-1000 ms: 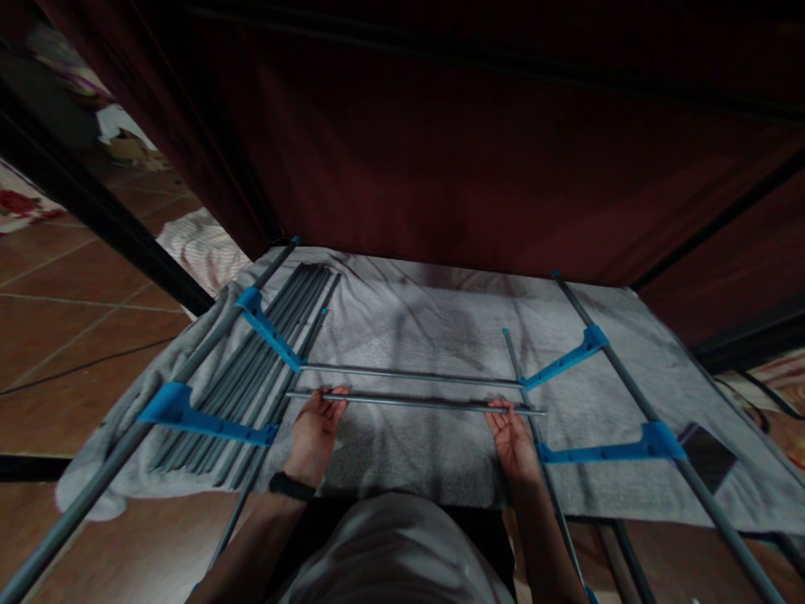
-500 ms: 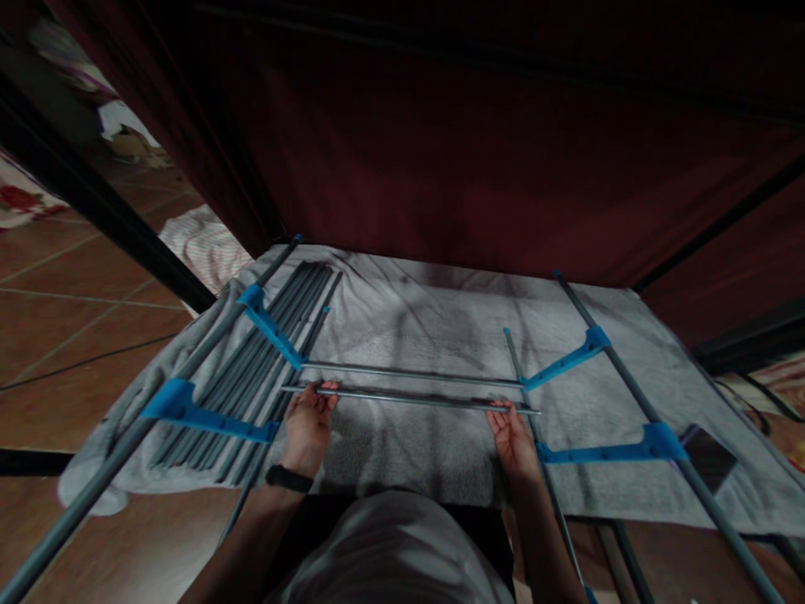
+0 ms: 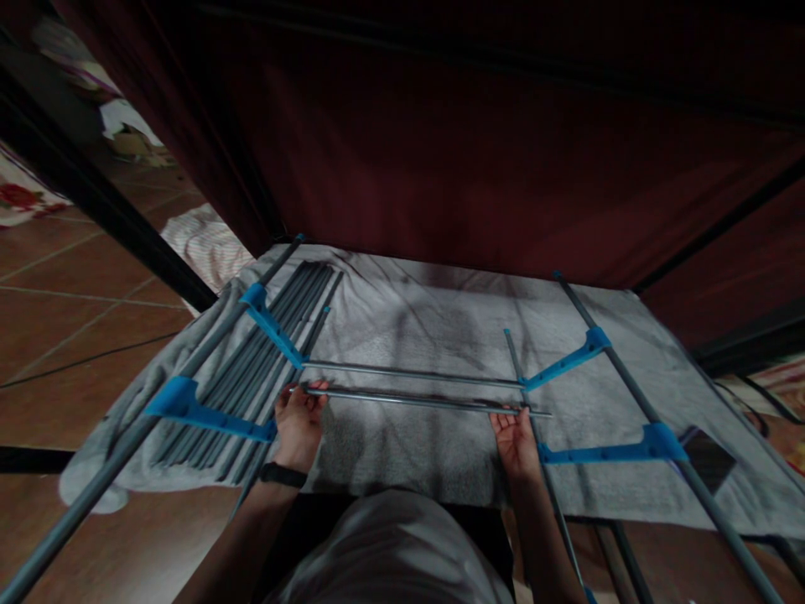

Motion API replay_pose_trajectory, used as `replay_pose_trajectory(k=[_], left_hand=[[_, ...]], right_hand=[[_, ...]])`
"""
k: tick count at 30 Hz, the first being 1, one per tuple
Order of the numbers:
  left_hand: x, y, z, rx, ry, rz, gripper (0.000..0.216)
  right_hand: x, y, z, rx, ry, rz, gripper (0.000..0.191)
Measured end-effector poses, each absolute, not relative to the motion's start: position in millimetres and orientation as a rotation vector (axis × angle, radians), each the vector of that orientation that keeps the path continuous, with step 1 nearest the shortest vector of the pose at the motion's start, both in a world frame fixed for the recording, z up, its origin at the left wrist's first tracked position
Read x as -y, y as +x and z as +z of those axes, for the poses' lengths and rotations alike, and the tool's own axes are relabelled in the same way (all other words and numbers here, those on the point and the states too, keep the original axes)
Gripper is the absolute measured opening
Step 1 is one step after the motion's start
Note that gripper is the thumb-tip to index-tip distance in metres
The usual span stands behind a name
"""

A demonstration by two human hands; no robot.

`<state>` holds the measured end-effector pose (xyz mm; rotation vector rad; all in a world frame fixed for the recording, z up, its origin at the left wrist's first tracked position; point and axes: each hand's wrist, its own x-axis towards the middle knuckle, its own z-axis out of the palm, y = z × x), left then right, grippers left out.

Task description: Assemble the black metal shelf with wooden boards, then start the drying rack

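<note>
A thin grey metal tube lies crosswise between my hands. My left hand grips it near its left end, thumb on top. Close to its right end, my right hand holds it between thumb and fingers. Just beyond runs a parallel crossbar, which joins the far blue brackets of the left and right frame sides. A near left blue bracket sits beside my left wrist. To the right of my right hand is the near right blue bracket. Both brackets are fitted on long grey poles.
Several loose grey tubes lie in a row at the left on a grey blanket. A dark phone-like object rests at the right under a pole. Dark red fabric hangs behind, with a black post at the left.
The tube has shifted slightly to the right, its right end now farther past the right-hand upright. My left hand has slid left toward the tube's left end.
</note>
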<state>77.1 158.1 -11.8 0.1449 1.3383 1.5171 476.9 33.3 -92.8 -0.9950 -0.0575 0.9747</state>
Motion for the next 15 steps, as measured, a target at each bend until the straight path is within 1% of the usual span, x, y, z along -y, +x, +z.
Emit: replay_pose_trajectory(k=[3, 7, 15], left_hand=[[-157.5, 77.6, -12.5, -1.352, 0.166, 1.566, 0.023], [-156.0, 76.9, -14.1, -1.344, 0.178, 1.566, 0.017], [-154.9, 77.3, -14.0, -1.333, 0.144, 1.544, 0.011]], right_hand=[[-32.3, 477.1, -90.2, 0.048, -0.962, 0.984, 0.042], [-32.5, 478.2, -91.5, 0.006, -0.901, 0.992, 0.040], [-32.8, 478.5, -101.1, 0.045, -0.949, 0.959, 0.032]])
